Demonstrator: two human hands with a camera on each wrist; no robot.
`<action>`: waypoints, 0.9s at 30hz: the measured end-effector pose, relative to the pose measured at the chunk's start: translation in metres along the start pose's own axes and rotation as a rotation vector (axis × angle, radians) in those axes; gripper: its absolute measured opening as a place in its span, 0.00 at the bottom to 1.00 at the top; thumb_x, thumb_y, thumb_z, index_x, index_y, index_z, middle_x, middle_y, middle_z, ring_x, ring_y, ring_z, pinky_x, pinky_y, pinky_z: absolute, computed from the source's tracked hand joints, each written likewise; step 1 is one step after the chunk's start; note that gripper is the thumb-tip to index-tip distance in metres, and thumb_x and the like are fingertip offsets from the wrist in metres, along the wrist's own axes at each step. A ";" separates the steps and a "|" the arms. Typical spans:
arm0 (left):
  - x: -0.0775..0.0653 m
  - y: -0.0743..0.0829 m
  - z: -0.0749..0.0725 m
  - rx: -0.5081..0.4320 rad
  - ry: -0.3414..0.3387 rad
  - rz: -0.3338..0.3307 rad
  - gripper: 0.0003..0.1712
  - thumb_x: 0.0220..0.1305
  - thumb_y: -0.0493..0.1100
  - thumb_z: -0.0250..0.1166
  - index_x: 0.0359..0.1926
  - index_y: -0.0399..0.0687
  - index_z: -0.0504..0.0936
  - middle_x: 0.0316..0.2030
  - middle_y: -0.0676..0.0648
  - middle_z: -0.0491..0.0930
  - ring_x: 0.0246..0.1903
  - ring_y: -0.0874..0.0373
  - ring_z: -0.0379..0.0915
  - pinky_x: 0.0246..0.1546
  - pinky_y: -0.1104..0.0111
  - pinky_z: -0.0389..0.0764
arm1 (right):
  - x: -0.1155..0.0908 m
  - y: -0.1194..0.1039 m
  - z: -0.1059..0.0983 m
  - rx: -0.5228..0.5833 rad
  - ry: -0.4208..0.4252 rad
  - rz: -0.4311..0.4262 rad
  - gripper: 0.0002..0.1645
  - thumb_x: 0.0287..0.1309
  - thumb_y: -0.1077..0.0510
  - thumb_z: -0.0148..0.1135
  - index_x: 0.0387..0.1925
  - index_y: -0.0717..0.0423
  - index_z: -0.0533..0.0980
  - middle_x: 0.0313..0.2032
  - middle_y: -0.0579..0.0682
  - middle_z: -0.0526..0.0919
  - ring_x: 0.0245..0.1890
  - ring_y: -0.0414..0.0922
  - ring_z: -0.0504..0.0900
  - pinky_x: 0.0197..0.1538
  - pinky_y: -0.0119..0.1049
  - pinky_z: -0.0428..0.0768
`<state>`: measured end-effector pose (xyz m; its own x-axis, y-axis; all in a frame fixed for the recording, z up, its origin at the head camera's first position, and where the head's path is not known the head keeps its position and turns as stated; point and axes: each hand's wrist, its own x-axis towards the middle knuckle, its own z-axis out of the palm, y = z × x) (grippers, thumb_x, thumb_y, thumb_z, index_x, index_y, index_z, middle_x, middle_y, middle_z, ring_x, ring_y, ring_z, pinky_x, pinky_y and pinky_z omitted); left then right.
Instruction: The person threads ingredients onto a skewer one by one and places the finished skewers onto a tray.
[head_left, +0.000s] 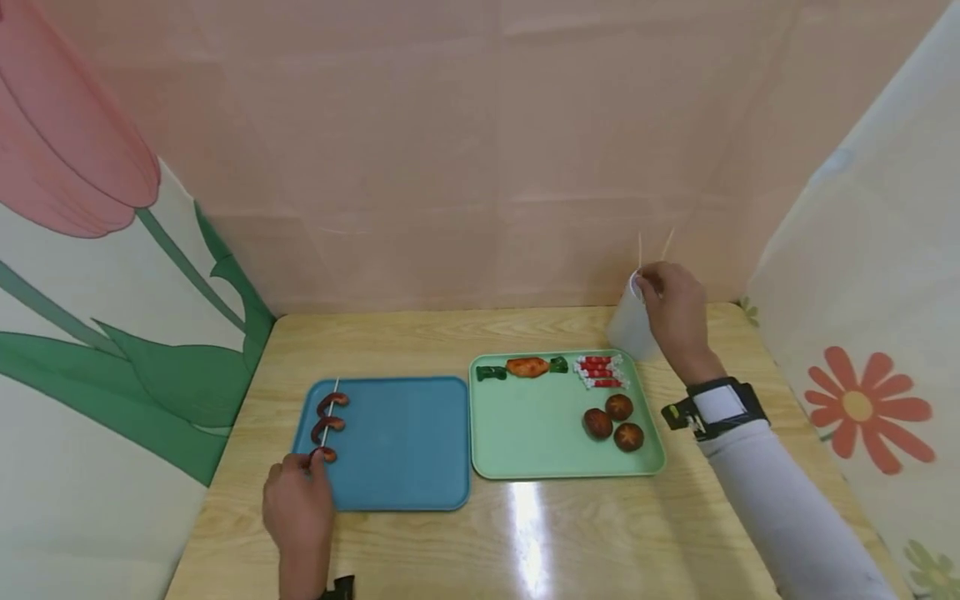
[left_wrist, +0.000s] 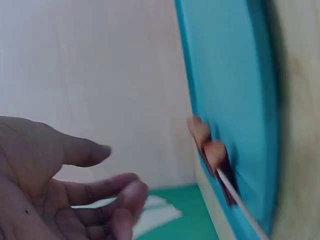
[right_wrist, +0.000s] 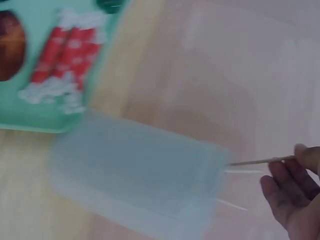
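Note:
My right hand (head_left: pixel 675 312) is over the white cup (head_left: pixel 632 325) at the back right. In the right wrist view its thumb and fingers pinch a thin wooden skewer (right_wrist: pixel 262 161) that sticks out of the cup's mouth. My left hand (head_left: pixel 298 504) is at the blue tray's (head_left: pixel 408 507) left front corner, overlapping the end of a loaded skewer (head_left: pixel 326 429) in the head view. The left wrist view shows its fingers loosely bent, holding nothing. Several curved reddish-brown pieces (head_left: pixel 327 424) are threaded on the loaded skewer, which lies along the blue tray's left side.
A green tray (head_left: pixel 525 467) adjoins the blue one. It holds round brown mushroom-like pieces (head_left: pixel 597 424), red-and-white wrapped sticks (head_left: pixel 602 383), an orange piece (head_left: pixel 527 367) and dark green pieces (head_left: pixel 491 373). More skewers (head_left: pixel 667 242) stand in the cup. Cloth-like walls surround the table.

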<state>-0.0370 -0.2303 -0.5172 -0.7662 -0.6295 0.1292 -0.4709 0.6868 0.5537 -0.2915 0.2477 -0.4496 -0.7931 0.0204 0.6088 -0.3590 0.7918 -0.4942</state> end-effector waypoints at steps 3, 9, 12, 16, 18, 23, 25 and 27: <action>-0.005 0.017 0.005 -0.058 -0.023 0.117 0.14 0.73 0.41 0.63 0.47 0.32 0.84 0.36 0.34 0.82 0.34 0.40 0.80 0.31 0.48 0.79 | 0.004 -0.026 -0.022 0.054 0.118 0.031 0.11 0.70 0.61 0.63 0.48 0.65 0.81 0.45 0.62 0.86 0.44 0.57 0.85 0.50 0.32 0.81; -0.023 0.064 0.028 -0.344 -0.151 0.352 0.12 0.77 0.40 0.58 0.52 0.40 0.84 0.35 0.43 0.85 0.35 0.50 0.85 0.33 0.58 0.86 | 0.008 -0.087 -0.069 0.194 0.386 -0.045 0.15 0.69 0.56 0.66 0.45 0.65 0.83 0.42 0.57 0.89 0.42 0.31 0.85 0.49 0.16 0.78; -0.031 0.097 0.032 -0.490 -0.147 0.504 0.13 0.78 0.40 0.56 0.54 0.40 0.83 0.38 0.44 0.86 0.37 0.53 0.85 0.36 0.61 0.87 | 0.001 -0.110 -0.080 0.394 0.363 -0.013 0.13 0.67 0.60 0.67 0.45 0.69 0.82 0.40 0.55 0.88 0.39 0.29 0.86 0.49 0.21 0.83; -0.035 0.137 0.029 -0.549 -0.106 0.723 0.15 0.73 0.38 0.62 0.57 0.40 0.81 0.45 0.44 0.85 0.43 0.53 0.84 0.41 0.61 0.88 | -0.017 -0.134 -0.081 0.839 0.185 0.100 0.13 0.64 0.68 0.67 0.46 0.75 0.79 0.39 0.58 0.87 0.37 0.44 0.90 0.47 0.31 0.88; -0.035 0.152 0.028 -0.544 -0.121 0.781 0.19 0.72 0.38 0.64 0.61 0.42 0.80 0.49 0.43 0.84 0.49 0.51 0.83 0.46 0.59 0.88 | -0.027 -0.142 -0.079 1.020 0.082 0.155 0.15 0.64 0.70 0.65 0.47 0.79 0.76 0.40 0.60 0.86 0.38 0.48 0.90 0.45 0.36 0.89; -0.040 0.169 0.032 -0.519 -0.206 0.824 0.22 0.70 0.38 0.65 0.63 0.42 0.80 0.52 0.42 0.84 0.52 0.48 0.84 0.48 0.59 0.88 | -0.050 -0.156 -0.066 1.153 -0.103 0.288 0.14 0.67 0.67 0.63 0.47 0.76 0.75 0.39 0.55 0.85 0.39 0.47 0.91 0.46 0.41 0.88; -0.042 0.168 0.034 -0.522 -0.210 0.817 0.19 0.70 0.35 0.65 0.60 0.39 0.83 0.47 0.42 0.86 0.46 0.51 0.86 0.43 0.63 0.89 | -0.055 -0.159 -0.060 1.158 -0.146 0.306 0.12 0.68 0.66 0.63 0.47 0.73 0.75 0.39 0.54 0.85 0.40 0.47 0.91 0.47 0.41 0.88; -0.043 0.166 0.035 -0.537 -0.213 0.800 0.15 0.69 0.31 0.64 0.55 0.37 0.85 0.41 0.43 0.88 0.38 0.53 0.88 0.38 0.67 0.89 | -0.059 -0.159 -0.054 1.155 -0.182 0.307 0.12 0.68 0.66 0.63 0.47 0.73 0.75 0.41 0.54 0.85 0.41 0.47 0.91 0.48 0.41 0.88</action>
<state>-0.0970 -0.0764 -0.4594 -0.8598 0.0632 0.5068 0.4409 0.5925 0.6742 -0.1613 0.1538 -0.3735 -0.9466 -0.0479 0.3188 -0.2982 -0.2454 -0.9224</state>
